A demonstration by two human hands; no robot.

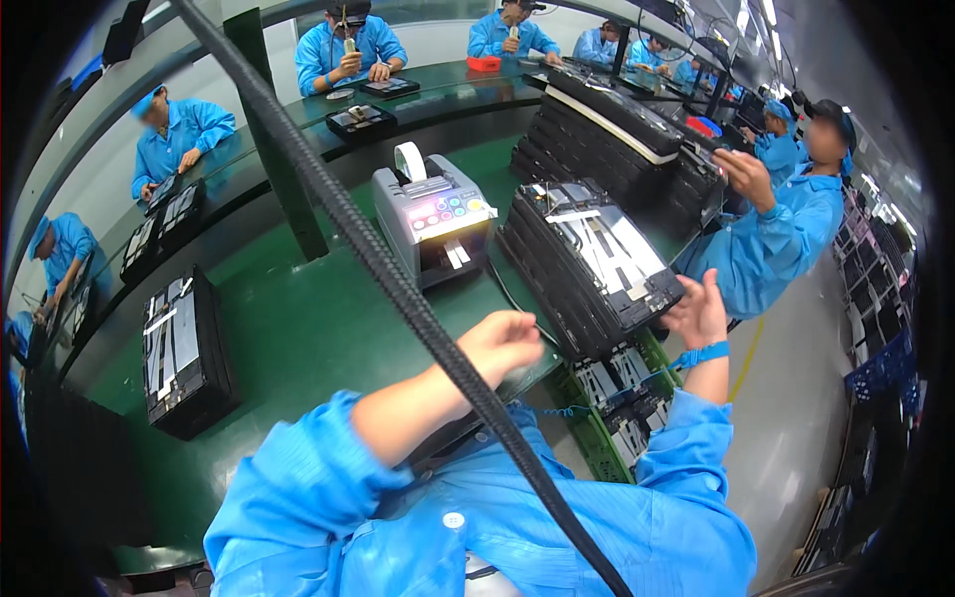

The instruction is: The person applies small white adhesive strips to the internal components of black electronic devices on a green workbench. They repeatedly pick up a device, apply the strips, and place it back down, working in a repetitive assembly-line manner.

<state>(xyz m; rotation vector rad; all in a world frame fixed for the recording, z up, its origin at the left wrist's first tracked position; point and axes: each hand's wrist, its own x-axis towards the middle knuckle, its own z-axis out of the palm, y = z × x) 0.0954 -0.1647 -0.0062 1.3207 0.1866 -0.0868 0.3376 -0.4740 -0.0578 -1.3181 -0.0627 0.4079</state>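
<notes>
My left hand (500,349) hovers over the near table edge, below the tape dispenser. Its fingers are curled in, and whatever they may hold is hidden. My right hand (699,314), with a blue band at the wrist, has its fingers apart beside the near right corner of a stack of black trays (557,289). Whether it touches the stack is unclear. White and silver flat parts (609,249) lie in the top tray. The grey tape dispenser (435,221) carries a white roll, with a short white strip at its front.
A green crate (597,453) with flat parts stands below the table edge. Another tray stack (184,348) sits at left on the green table (298,333). Taller black stacks (597,129) rise behind. A black braided cable (383,269) crosses the view. A co-worker (786,234) stands at right.
</notes>
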